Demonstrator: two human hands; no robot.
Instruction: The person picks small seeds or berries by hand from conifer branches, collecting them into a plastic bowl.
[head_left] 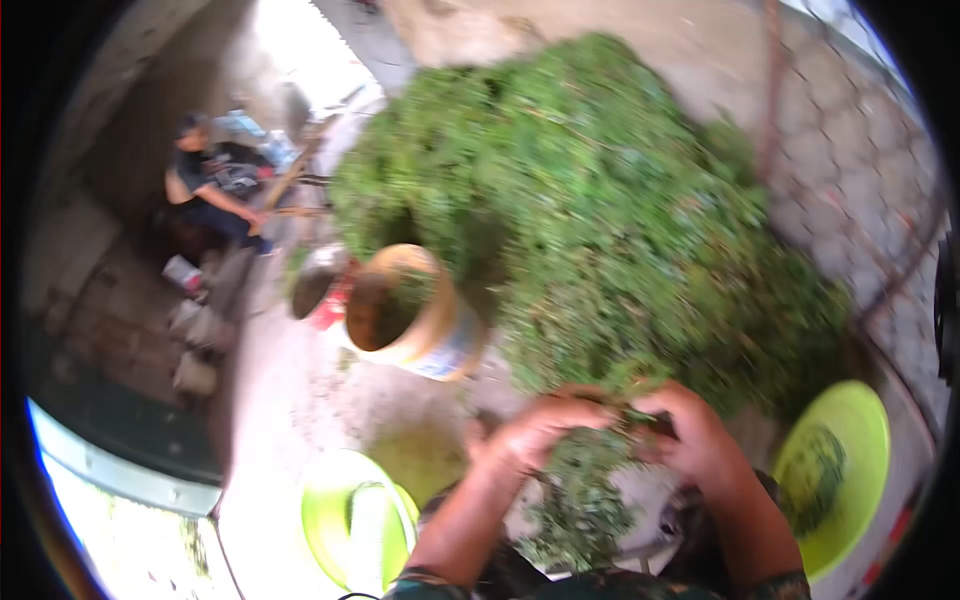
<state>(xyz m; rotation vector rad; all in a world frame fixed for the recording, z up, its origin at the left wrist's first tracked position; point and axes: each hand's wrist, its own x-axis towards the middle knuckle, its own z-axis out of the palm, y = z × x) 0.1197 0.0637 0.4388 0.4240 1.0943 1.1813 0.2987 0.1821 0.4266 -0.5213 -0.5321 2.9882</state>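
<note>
Both hands meet in front of my body over a bunch of leafy green stems (580, 490). My left hand (556, 425) has its fingers curled around the upper end of the stems. From the other side, my right hand (685, 425) is closed on the same bunch, its fingers blurred and partly hidden. The leaves hang below the hands, over my lap. Just beyond the hands rises a large heap of cut green plants (610, 200).
Left of the heap stand a yellowish bucket (440, 330) with some greens inside and a smaller metal pot (312, 290). A lime-green basin (865, 470) holding greens is at the right, another lime-green basin (325, 510) at the lower left. Another person (195, 180) sits at the far left.
</note>
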